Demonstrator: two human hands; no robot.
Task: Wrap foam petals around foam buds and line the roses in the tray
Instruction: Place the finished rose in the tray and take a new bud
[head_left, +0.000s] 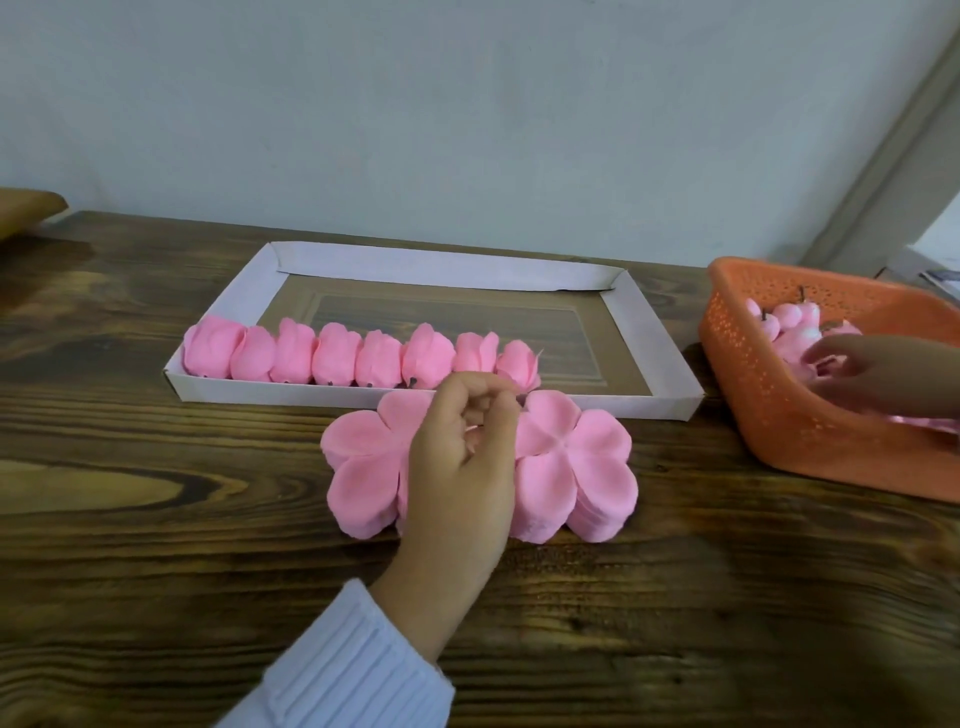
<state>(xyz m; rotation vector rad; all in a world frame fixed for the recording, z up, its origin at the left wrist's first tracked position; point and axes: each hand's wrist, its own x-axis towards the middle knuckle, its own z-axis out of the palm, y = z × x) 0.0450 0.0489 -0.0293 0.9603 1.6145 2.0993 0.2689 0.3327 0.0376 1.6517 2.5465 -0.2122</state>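
Curled loosely above two stacks of pink flower-shaped foam petals (571, 467) on dark wooden table (156, 519): left hand (457, 452), hold on anything unclear. Blurred among pink foam buds (784, 322) inside orange perforated plastic basket (769, 415): right hand (883, 379), grasp unclear. Lined along near wall of white cardboard tray (441, 270): eight pink foam roses (332, 358).

Left hand (462, 441) raised at centre, forearm in a white sleeve (343, 670), fingers curled toward the thumb, unclear if pinching anything; right hand (878, 379) out far right, blurred, fingers loosely spread, palm down.
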